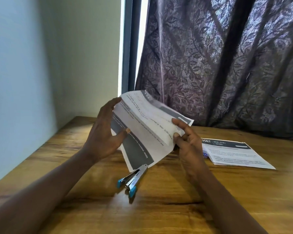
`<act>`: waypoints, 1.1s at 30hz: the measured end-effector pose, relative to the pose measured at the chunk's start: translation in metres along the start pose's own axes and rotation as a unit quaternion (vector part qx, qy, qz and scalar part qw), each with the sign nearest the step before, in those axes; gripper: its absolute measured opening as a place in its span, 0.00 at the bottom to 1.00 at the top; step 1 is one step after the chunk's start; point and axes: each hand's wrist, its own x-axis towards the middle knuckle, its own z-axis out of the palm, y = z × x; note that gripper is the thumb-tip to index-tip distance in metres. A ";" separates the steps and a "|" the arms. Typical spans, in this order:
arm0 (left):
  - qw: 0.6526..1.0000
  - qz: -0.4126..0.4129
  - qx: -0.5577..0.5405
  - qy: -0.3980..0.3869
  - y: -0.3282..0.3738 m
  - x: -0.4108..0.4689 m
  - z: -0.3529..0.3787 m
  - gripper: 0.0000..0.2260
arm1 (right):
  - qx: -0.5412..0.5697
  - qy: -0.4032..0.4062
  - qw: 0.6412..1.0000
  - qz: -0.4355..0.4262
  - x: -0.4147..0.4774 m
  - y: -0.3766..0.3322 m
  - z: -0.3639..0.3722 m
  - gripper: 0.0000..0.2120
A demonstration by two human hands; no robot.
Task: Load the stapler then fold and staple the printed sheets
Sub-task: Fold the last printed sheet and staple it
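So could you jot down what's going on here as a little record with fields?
left hand: grips the left edge of the folded sheet
right hand: pinches its right edge
folded sheet: held in the air, printed side up
stapler: lies untouched on the wooden table, below the sheet
other printed sheets: stacked on the table, right
backdrop: dark curtain

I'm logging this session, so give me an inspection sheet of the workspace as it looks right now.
Surface: wooden table, bare apart from the items below.
Job's things: printed sheets held up, partly folded; stapler lying on the table; paper stack lying at the right.
Clutter: small blue item under the stack's left edge, unclear.
Grippers: left hand and right hand both grip the sheets.
Cables: nothing seen.
Surroundings: patterned curtain, wall at left.
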 end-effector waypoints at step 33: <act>0.961 0.032 0.106 -0.254 -0.017 -0.005 0.008 0.13 | -0.473 -0.076 0.859 -0.182 -0.005 0.020 -0.002 0.16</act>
